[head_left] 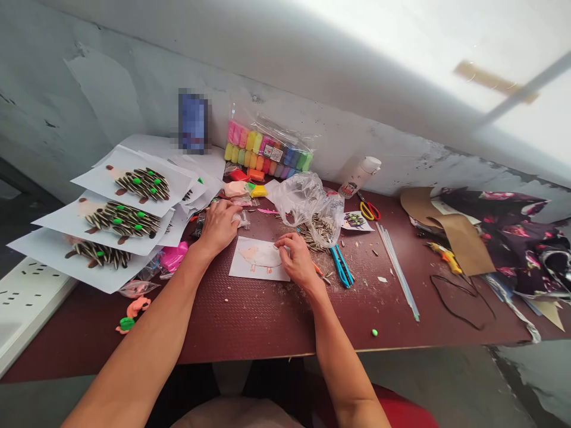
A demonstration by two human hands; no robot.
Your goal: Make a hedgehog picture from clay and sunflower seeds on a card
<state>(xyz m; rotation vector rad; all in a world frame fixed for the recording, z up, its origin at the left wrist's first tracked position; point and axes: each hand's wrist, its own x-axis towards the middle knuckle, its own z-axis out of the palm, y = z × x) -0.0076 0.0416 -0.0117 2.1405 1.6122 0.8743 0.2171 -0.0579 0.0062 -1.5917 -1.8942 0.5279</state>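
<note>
My left hand point(219, 224) is on the small clear plastic packets left of centre, its fingers bent around a crinkled clear plastic packet point(243, 220). What lies under the palm is hidden. A white card point(238, 267) lies flat in front of me, bearing a hedgehog shape with a pale peach clay face point(250, 255), a whitish body and orange drawn feet. At the card's right end, my right hand point(297, 257) has its thumb and fingers curled together on the card. Sunflower seeds point(317, 230) lie heaped just beyond that hand, partly inside a clear bag point(297, 199).
Finished-looking seed hedgehog cards point(129, 221) are stacked at left, beside a power strip point(27, 303). Coloured clay packs point(267, 151) lean on the wall. A blue utility knife point(341, 266), scissors point(369, 210), glue sticks point(398, 270) and a yellow glue gun point(448, 257) lie rightward.
</note>
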